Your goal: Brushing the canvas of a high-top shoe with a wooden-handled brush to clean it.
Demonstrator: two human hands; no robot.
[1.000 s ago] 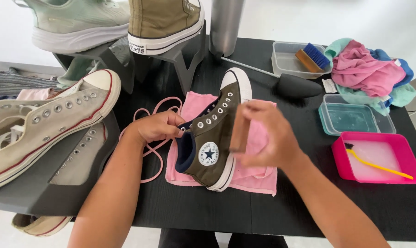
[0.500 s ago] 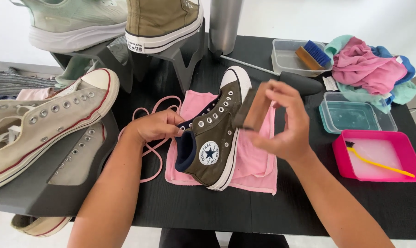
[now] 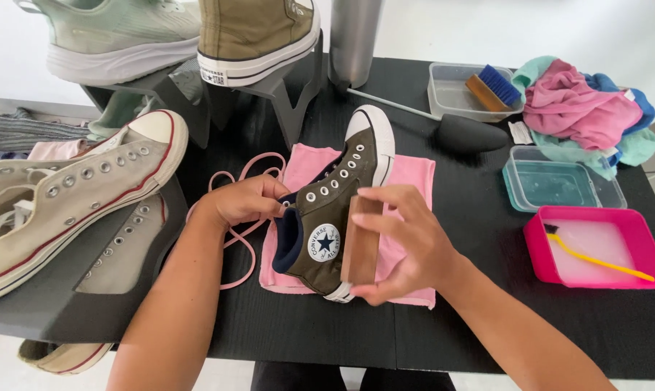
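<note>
The right hand (image 3: 407,250) grips a wooden brush (image 3: 361,240), fingers wrapped over its back, pressing it to the side of one olive high-top sneaker (image 3: 335,210) at frame centre. The left hand (image 3: 244,203) pinches the sneaker's dark collar. The sneaker lies on one pink cloth (image 3: 407,181), toe toward the top, white toe cap and sole, laces out. One pink lace (image 3: 241,239) loops just left. Three trays sit at right: pink (image 3: 537,250), teal (image 3: 516,188), clear (image 3: 436,90). Bare black table (image 3: 479,217) lies between cloth and trays; its near edge is close below.
</note>
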